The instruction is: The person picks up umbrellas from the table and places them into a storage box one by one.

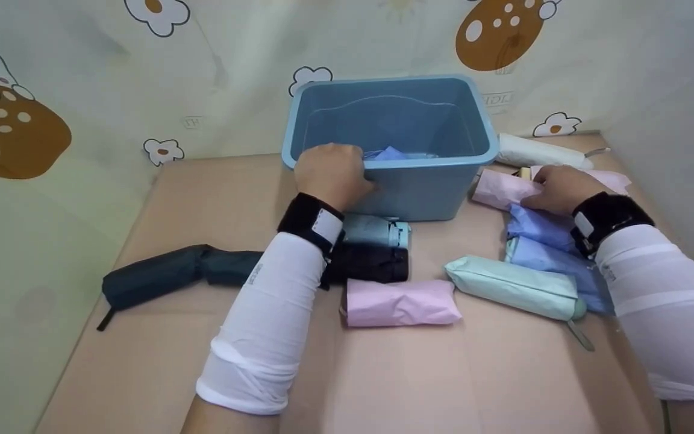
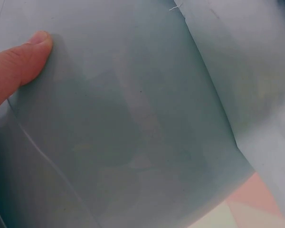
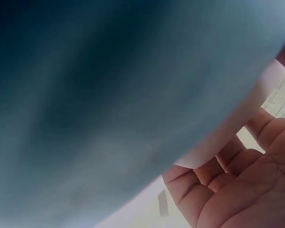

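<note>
My left hand (image 1: pixel 332 175) grips the near rim of a blue plastic bin (image 1: pixel 425 190), knuckles up over the edge. In the left wrist view its thumb (image 2: pixel 35 54) lies against the bin wall (image 2: pixel 133 118). A crumpled blue cloth-like piece (image 1: pixel 390 154) shows inside the bin. Right of the bin, my right hand (image 1: pixel 567 188) holds a pink folded umbrella (image 1: pixel 500 188) from above. Its fingers (image 3: pixel 194 185) curl at a pale pink edge in the right wrist view, where a blurred blue surface (image 3: pixel 109 109) covers much of the picture. Blue folded umbrellas (image 1: pixel 543 229) lie just below this hand.
A white folded umbrella (image 1: pixel 540 150) lies behind the right hand. Nearer are a mint one (image 1: pixel 512 286) with a strap and a pink one (image 1: pixel 401 303). Dark ones (image 1: pixel 154 277) stretch left under the left forearm, beside a teal one (image 1: pixel 371 230). A patterned curtain (image 1: pixel 226 78) hangs behind.
</note>
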